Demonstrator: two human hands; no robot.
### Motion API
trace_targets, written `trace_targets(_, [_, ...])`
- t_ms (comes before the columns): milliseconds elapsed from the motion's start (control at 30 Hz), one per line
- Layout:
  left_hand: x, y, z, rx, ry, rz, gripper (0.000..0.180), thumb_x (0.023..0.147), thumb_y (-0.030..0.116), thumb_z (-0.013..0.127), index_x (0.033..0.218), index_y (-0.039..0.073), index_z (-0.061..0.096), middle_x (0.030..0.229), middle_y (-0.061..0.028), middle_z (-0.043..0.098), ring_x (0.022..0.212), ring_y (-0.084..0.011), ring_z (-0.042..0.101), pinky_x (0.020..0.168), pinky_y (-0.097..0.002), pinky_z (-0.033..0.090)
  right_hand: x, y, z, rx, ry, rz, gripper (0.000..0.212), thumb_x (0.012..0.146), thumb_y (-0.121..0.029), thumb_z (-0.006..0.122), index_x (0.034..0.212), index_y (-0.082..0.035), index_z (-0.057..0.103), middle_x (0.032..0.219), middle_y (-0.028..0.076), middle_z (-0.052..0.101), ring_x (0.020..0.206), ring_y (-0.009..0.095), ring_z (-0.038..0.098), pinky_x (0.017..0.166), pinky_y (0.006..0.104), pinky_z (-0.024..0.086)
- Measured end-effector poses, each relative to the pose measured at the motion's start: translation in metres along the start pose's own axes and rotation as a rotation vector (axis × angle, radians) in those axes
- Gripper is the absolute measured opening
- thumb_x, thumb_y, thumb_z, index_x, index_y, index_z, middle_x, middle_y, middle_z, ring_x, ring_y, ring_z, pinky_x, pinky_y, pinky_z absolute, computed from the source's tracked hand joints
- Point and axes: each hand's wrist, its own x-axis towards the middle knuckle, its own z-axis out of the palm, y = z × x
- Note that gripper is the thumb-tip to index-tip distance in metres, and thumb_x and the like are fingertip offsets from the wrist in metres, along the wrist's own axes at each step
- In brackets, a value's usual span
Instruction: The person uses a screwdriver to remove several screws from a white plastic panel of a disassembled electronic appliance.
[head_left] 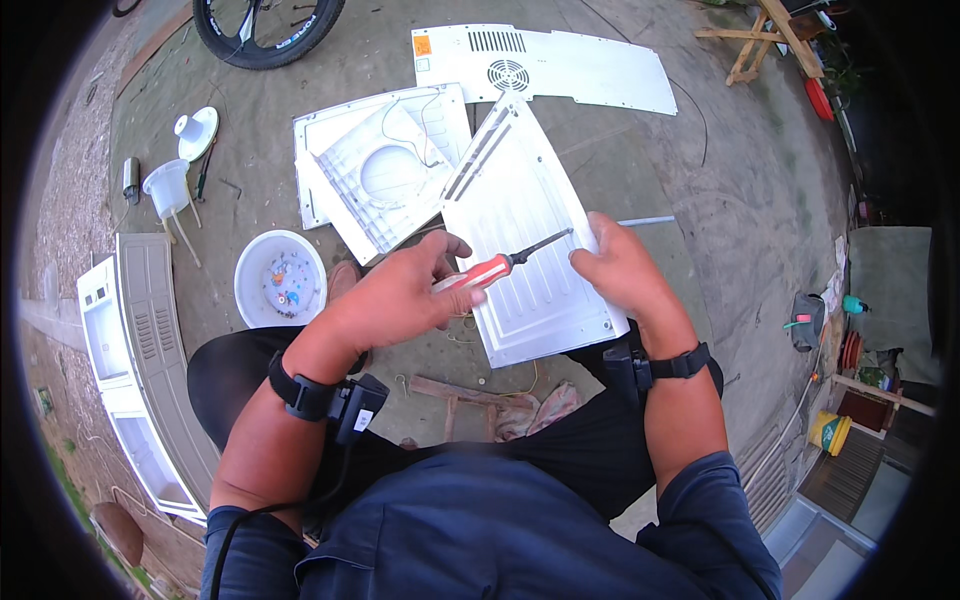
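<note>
A screwdriver (484,272) with a red and white handle and dark shaft lies across my left hand (395,288), whose fingers are closed round the handle. Its tip points right, over a white ribbed panel (530,305) with long slots at its far end. That panel leans from my lap toward the other parts. On its right edge my right hand (625,270) is closed, thumb on top, close to the screwdriver's tip. Whether the tip touches a screw is too small to tell.
Beyond lie a white frame with a round opening (328,172) and a long white vented panel (600,72). To the left are a white bucket (246,285), a translucent tub (168,188) and a large white and beige casing (150,320). A bicycle wheel (262,58) stands far left.
</note>
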Motion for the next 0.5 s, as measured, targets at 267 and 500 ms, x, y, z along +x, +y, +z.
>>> trace_targets(267, [0.000, 0.018, 0.005, 0.447, -0.053, 0.060, 0.045, 0.090, 0.025, 0.069, 0.125, -0.001, 0.055, 0.101, -0.0256, 0.069, 0.093, -0.0423, 0.068, 0.083, -0.0469, 0.052, -0.004, -0.007, 0.007, -0.087, -0.054, -0.028, 0.035, 0.082, -0.019, 0.063, 0.106, 0.006, 0.061, 0.092, 0.027, 0.068, 0.087, 0.042, 0.067, 0.079, 0.0465, 0.051])
trace_targets(500, [0.009, -0.013, 0.004, 0.467, 0.122, 0.182, 0.034, 0.084, 0.015, 0.067, 0.114, 0.001, 0.060, 0.087, -0.0164, 0.067, 0.078, -0.0300, 0.066, 0.071, -0.0375, 0.051, -0.004, -0.006, 0.004, -0.095, -0.083, 0.011, 0.033, 0.081, -0.020, 0.063, 0.103, 0.006, 0.060, 0.093, 0.028, 0.067, 0.087, 0.043, 0.066, 0.079, 0.0463, 0.051])
